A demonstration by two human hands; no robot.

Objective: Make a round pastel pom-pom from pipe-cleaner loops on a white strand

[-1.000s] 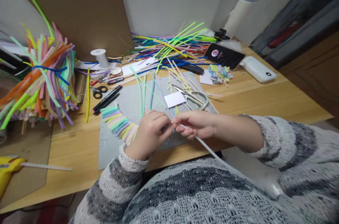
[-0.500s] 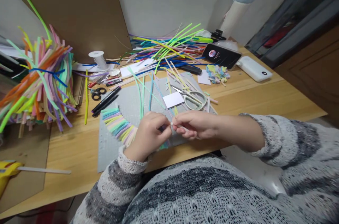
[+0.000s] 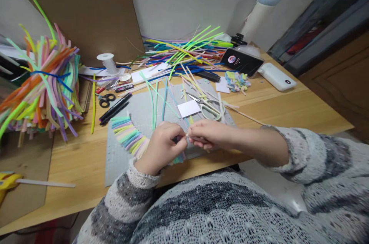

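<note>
My left hand (image 3: 165, 142) is closed in a pinch, thumb against forefinger. Its fingertips meet those of my right hand (image 3: 209, 134), also closed, at the small white end of a pale pipe cleaner (image 3: 187, 135). Most of that pipe cleaner is hidden by my fingers. A curved row of short pastel pipe cleaners (image 3: 129, 135) passes beneath my left hand, and its far end shows below the fingers. Both hands are above the front of a grey cutting mat (image 3: 118, 167). Just beyond them lie a white card (image 3: 188, 109) and pale-handled scissors (image 3: 211, 110).
Loose green and blue pipe cleaners (image 3: 152, 109) lie on the mat. Black markers (image 3: 115, 109) and small black scissors (image 3: 107, 100) are to its left. A large tied bundle (image 3: 49, 82) stands far left, above a yellow glue gun (image 3: 7, 184). A phone (image 3: 241, 61) leans at the back right.
My right fingers have curled in, covering the pale strip that lay along them. A thin tan stem now shows on the table beyond my right forearm. My left hand stays almost in place.
</note>
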